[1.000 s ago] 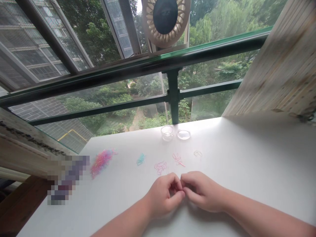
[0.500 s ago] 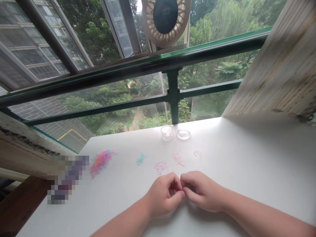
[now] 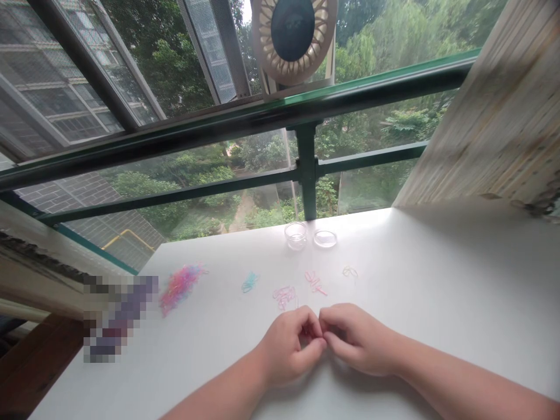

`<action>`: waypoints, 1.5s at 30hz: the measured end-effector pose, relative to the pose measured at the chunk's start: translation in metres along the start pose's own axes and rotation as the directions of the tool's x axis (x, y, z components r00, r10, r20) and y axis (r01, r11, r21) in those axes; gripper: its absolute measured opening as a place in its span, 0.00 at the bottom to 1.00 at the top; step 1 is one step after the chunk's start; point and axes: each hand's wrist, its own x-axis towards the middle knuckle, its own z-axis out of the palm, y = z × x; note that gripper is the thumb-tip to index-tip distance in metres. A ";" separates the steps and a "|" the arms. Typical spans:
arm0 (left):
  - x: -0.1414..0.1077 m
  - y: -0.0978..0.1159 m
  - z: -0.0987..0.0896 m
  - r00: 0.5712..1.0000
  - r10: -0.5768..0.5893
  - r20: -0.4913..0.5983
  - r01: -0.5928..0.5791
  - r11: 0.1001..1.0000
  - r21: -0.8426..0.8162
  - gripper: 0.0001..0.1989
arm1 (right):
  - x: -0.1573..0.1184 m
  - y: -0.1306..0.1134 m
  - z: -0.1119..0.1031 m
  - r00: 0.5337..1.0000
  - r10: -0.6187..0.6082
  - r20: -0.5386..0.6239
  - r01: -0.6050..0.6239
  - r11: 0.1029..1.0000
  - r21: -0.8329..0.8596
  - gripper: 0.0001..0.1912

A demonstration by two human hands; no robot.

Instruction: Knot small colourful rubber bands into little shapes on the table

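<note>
white surface (image 3: 455, 291) below a railing (image 3: 371, 100) – left hand (image 3: 291, 350) and right hand (image 3: 361, 341) meet at the fingertips, each in a narrow pinch; i cannot tell what they hold. pale pink bands (image 3: 285, 296) and brighter pink bands (image 3: 315, 283) lie just beyond them, teal bands (image 3: 249, 282) farther left, clear bands (image 3: 350, 271) past the right hand – cup (image 3: 296, 238) and lid (image 3: 325, 238) farthest off, mixed pile (image 3: 181, 286) well left.

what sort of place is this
Probably a room in a home, by a window: a white tabletop meets a green-railed window, a patterned curtain hangs at the right, and trees show outside.
</note>
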 end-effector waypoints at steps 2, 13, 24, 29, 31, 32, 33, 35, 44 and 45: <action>0.000 0.000 0.000 1.000 0.004 -0.002 -0.004 1.000 -0.002 0.02 | 0.000 0.000 0.000 1.000 -0.001 0.002 0.001 1.000 0.003 0.06; 0.000 0.001 0.000 1.000 0.013 -0.005 -0.013 1.000 0.006 0.04 | 0.000 -0.003 -0.003 1.000 -0.005 0.005 0.005 1.000 0.031 0.06; 0.001 0.004 0.003 0.995 0.026 -0.092 -0.022 0.999 0.044 0.02 | 0.000 0.002 -0.001 0.999 0.008 -0.031 -0.005 0.997 0.073 0.07; 0.001 0.005 0.004 0.993 0.028 -0.111 -0.022 0.998 0.060 0.02 | 0.001 0.003 0.000 0.999 -0.007 -0.035 0.009 0.998 0.055 0.06; 0.002 0.004 0.004 0.993 0.028 -0.116 -0.022 0.998 0.059 0.02 | 0.001 0.003 0.000 0.999 -0.009 -0.045 0.011 0.999 0.052 0.06; 0.002 0.004 0.004 0.992 0.027 -0.120 -0.020 0.998 0.059 0.03 | 0.001 0.004 -0.001 0.999 -0.009 -0.050 0.012 0.999 0.052 0.07; 0.002 0.004 0.005 0.992 0.024 -0.124 -0.017 0.998 0.060 0.03 | 0.002 0.004 -0.001 0.998 -0.010 -0.056 0.013 0.998 0.055 0.07; 0.003 0.005 0.005 0.991 0.015 -0.136 -0.005 0.997 0.072 0.05 | 0.002 0.004 -0.001 0.998 -0.008 -0.062 0.012 0.998 0.068 0.07; 0.000 0.010 0.000 0.992 -0.020 -0.125 0.036 0.991 0.127 0.06 | -0.001 0.002 -0.003 0.998 -0.004 -0.059 0.009 0.997 0.070 0.07; -0.001 0.009 -0.001 0.992 -0.021 -0.124 0.037 0.991 0.129 0.06 | -0.001 0.002 -0.004 0.998 -0.006 -0.060 0.009 0.998 0.059 0.07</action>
